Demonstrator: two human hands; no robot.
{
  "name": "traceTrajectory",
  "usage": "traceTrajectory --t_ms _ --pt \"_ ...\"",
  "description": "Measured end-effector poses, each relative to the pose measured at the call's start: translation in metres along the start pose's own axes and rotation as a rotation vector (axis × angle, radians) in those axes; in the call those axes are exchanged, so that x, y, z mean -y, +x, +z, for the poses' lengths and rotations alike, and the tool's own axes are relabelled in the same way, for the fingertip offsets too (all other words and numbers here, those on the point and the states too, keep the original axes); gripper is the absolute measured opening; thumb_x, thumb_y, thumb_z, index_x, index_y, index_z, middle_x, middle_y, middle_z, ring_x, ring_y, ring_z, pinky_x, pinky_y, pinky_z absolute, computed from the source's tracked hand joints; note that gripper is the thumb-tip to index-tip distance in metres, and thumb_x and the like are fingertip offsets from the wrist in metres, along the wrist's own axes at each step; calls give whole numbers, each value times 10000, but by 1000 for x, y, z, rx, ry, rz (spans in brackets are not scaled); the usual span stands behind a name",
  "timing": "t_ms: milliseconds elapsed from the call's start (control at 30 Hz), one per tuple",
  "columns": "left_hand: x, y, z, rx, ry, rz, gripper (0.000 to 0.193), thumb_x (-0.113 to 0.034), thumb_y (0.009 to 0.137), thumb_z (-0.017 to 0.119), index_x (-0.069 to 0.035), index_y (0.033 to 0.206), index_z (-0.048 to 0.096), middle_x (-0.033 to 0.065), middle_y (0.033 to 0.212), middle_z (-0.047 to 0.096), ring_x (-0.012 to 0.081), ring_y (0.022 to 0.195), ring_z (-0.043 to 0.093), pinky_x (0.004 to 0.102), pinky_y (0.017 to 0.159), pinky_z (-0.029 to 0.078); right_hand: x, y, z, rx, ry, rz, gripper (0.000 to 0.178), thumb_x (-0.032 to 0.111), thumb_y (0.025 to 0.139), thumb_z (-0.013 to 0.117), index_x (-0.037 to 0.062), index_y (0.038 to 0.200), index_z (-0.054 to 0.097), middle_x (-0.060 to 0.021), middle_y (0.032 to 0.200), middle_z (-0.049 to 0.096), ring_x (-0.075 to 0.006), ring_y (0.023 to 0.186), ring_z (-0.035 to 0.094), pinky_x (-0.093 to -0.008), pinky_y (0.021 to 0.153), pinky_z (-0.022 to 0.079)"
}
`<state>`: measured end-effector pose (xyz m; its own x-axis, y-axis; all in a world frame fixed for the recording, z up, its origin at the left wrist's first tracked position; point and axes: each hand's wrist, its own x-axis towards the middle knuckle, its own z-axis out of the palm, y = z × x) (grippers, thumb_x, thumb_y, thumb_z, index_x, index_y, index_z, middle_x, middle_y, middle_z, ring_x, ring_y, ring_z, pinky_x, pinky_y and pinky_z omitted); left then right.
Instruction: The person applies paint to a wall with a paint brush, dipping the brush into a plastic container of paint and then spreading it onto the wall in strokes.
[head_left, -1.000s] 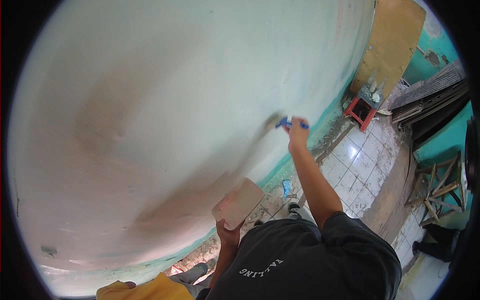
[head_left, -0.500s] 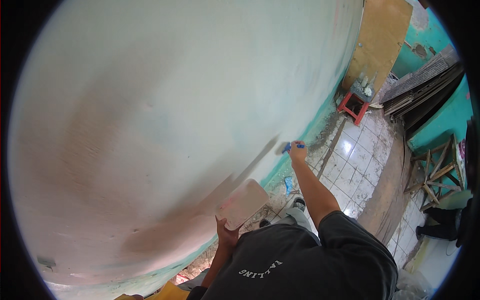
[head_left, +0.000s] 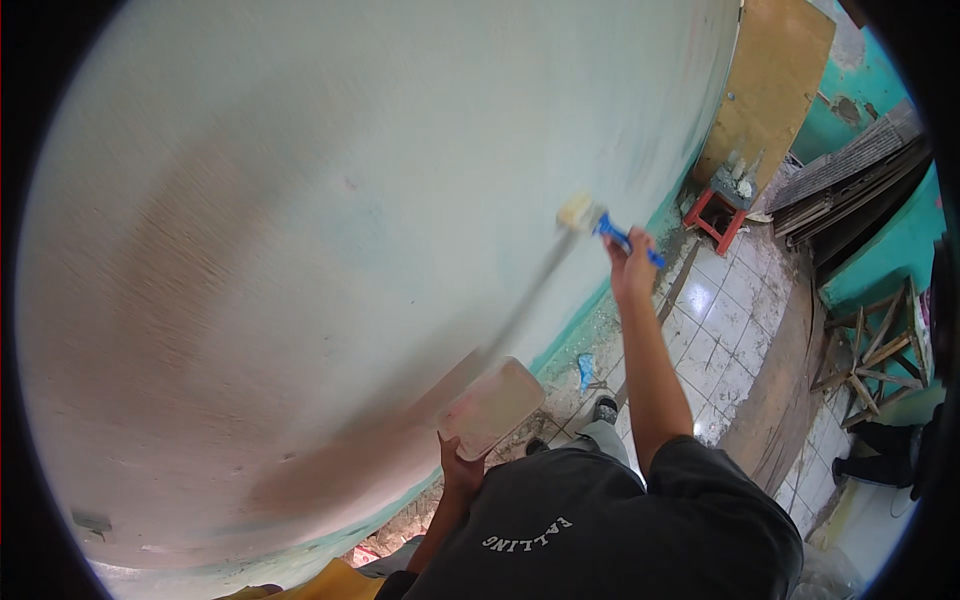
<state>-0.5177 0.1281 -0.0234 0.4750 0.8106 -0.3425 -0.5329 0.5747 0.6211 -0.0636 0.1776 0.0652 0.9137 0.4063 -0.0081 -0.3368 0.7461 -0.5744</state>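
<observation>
A paintbrush [head_left: 610,230] with a blue handle and pale bristles is gripped in my right hand [head_left: 632,270], the arm stretched out ahead. Its bristles are slightly blurred and lie at or just off the pale wall [head_left: 400,200]; I cannot tell whether they touch. My left hand [head_left: 460,468] holds a shallow rectangular tray [head_left: 495,405] by its near end, close to my body. The tray's inside looks beige-pink, with pinkish smears.
Along the wall's foot runs a green band [head_left: 570,335] beside dirty white floor tiles [head_left: 715,310]. Farther on stand a red stool [head_left: 715,222] bearing a grey container and a wooden board [head_left: 770,90]. Stacked sheets [head_left: 850,170] and a wooden frame [head_left: 875,350] lie right, near a person's dark-clothed leg [head_left: 880,455].
My right hand has moved up and slightly right, and the brush has swung so its bristles now point up and left along the wall. The tray has shifted slightly right.
</observation>
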Motion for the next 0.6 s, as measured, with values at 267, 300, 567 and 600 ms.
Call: traceTrajectory --t_ms 267,300,567,600 --pt "0 12 15 88 30 -49 725 -243 877 589 -211 1543 303 138 1532 419 382 1433 438 647 1122 429 -123 -30 -131 -300 -752 167 101 130 954 640 34 982 625 -101 853 645 -209 733 681 -352 616 612" --pt "2 13 15 84 37 -42 727 -232 875 585 -210 1544 300 140 1530 419 383 1433 437 644 1123 429 -123 -28 -114 -369 -573 160 107 132 953 637 26 958 641 -92 811 641 -190 714 673 -337 590 604" --pt "0 10 -3 53 4 -48 737 -201 869 564 -211 1551 283 144 1517 423 384 1427 438 638 1126 429 47 -36 90 -104 -231 -90 112 99 998 608 20 1071 576 -92 974 614 -221 798 689 -344 746 635" --pt "-1 10 -6 48 -9 -46 739 -201 869 562 -209 1552 279 145 1516 423 384 1424 441 636 1123 432 57 -39 94 -30 -64 -65 126 80 1002 582 15 1106 553 -105 980 618 -230 802 699 -346 761 636"
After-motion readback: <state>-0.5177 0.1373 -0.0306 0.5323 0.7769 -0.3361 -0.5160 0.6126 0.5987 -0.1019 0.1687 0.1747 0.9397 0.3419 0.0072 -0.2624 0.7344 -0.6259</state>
